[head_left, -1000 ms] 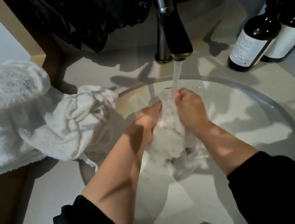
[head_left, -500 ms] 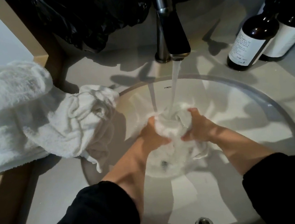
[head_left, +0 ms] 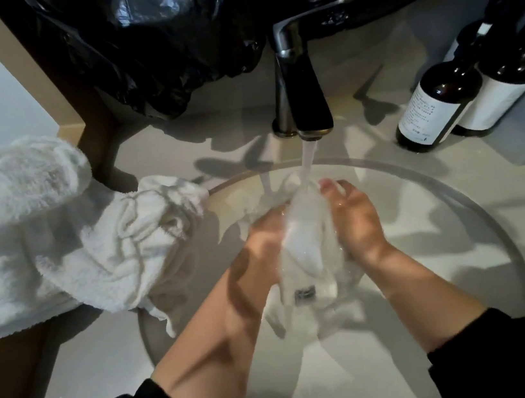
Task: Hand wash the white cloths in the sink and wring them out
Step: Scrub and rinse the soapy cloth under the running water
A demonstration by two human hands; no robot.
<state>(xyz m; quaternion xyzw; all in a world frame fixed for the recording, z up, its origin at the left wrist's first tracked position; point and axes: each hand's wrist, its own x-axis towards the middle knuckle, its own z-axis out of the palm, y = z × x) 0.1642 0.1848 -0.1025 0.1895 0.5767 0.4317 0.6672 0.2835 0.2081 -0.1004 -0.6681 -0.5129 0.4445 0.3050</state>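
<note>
A wet white cloth [head_left: 305, 250] hangs between my two hands over the round white sink [head_left: 457, 205], right under the running stream from the dark faucet [head_left: 306, 98]. My left hand [head_left: 264, 235] grips the cloth's left side with curled fingers. My right hand [head_left: 354, 216] holds its right side, fingertips up by the water. The cloth's lower end trails down into the basin. More white cloths [head_left: 132, 244] lie heaped on the counter at the sink's left rim, one corner drooping into the bowl.
Two dark bottles [head_left: 437, 106] with white labels stand at the back right on the counter. A black plastic bag [head_left: 165, 43] covers the wall behind the faucet. A fluffy white towel [head_left: 11, 200] lies at the far left.
My hands have shifted from squeezing the bunched cloth low in the basin to holding it stretched lengthwise, higher under the stream. The view moved slightly closer.
</note>
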